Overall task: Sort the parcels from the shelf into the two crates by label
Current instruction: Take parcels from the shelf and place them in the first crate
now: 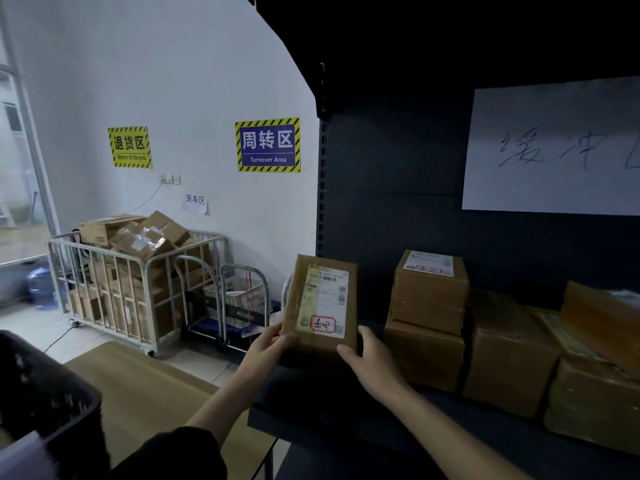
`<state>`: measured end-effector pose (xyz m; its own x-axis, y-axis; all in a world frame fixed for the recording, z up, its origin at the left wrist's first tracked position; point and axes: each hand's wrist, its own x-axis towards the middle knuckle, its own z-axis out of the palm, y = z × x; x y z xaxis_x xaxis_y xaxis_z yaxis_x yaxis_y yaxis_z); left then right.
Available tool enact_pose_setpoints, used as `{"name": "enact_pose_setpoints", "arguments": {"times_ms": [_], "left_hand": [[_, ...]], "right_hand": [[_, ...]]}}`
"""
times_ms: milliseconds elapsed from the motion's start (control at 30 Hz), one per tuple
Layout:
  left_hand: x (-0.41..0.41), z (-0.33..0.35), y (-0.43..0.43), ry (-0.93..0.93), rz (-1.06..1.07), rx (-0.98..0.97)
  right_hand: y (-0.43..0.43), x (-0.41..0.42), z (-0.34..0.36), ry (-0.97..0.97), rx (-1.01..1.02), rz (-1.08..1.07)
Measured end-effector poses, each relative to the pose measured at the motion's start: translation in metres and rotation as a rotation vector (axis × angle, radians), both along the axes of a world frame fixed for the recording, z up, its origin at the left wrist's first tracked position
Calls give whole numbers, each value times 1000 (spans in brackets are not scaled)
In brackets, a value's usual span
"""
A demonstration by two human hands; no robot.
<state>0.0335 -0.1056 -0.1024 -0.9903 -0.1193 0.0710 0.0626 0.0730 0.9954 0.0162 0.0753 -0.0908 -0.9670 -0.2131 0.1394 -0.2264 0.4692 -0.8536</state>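
A cardboard parcel (320,304) is gripped upright at its lower corners by the left hand (268,344) and right hand (372,362), long axis vertical, label facing the camera. It is held at the dark shelf's (346,407) left end, beside stacked boxes (427,320); a black crate (45,396) sits lower left.

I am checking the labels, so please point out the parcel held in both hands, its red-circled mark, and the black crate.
held parcel (320,306): head view, on its labelled front face.
red-circled mark (322,324): head view, on the handwriting inside the circle.
black crate (52,396): head view, on its near wall.
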Motion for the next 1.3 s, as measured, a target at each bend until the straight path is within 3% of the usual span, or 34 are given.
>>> {"name": "enact_pose_setpoints", "arguments": {"times_ms": [100, 267, 567, 733, 967, 1300], "left_hand": [[-1, -10, -3, -11, -47, -115], [-8, -23, -1, 11, 47, -506], [-4, -26, 3, 12, 86, -840], [16, -21, 6, -30, 235, -1221], [42, -16, 28, 111, 262, -1332], [35, 4, 90, 359, 155, -1307]], "right_hand": [[-1, -4, -10, 70, 56, -54], [0, -13, -35, 60, 163, -132], [8, -1, -38, 48, 231, -71], [19, 16, -27, 177, 466, -34], [42, 33, -12, 361, 706, -58], [102, 50, 6, 494, 872, -196]]}}
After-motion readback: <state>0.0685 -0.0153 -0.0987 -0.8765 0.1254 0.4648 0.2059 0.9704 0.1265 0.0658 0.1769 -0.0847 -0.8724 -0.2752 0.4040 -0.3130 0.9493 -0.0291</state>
